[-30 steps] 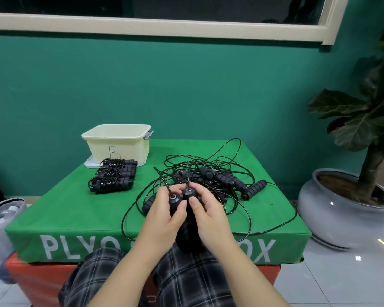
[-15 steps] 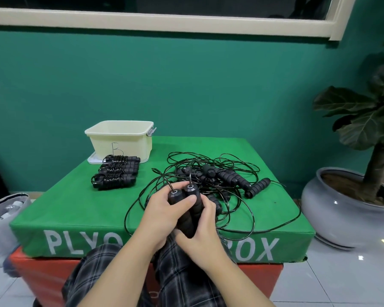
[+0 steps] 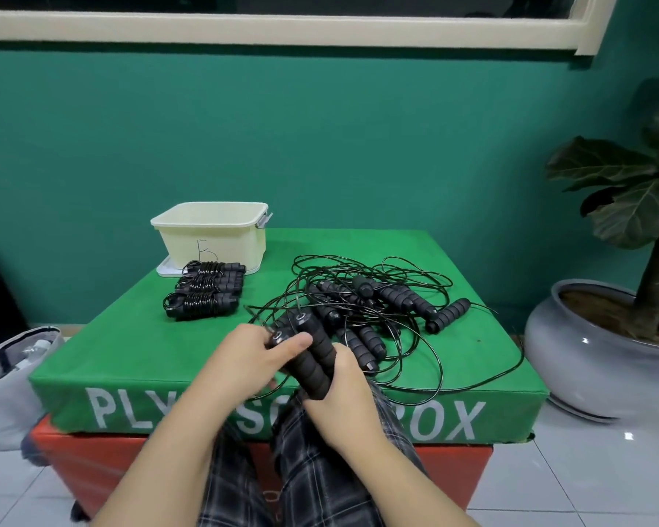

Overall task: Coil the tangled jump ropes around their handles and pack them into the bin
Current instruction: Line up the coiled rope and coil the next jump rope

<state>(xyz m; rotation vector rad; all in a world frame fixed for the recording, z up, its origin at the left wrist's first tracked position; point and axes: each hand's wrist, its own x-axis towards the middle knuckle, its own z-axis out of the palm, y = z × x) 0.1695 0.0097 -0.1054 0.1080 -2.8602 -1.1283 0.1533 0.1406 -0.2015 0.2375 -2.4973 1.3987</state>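
While both hands, left (image 3: 252,353) and right (image 3: 345,389), are clamped round the paired handles (image 3: 312,355) at the surface's near edge, that cord runs into the tangle (image 3: 370,298) beyond, so winding could snag it, way short of the bin (image 3: 214,233).

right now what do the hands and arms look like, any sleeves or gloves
Both hands are bare: the left hand and right hand wear no gloves, rings or watch that show. The forearms are bare too, with no sleeve in view. Below them, dark plaid trousers cover the legs.
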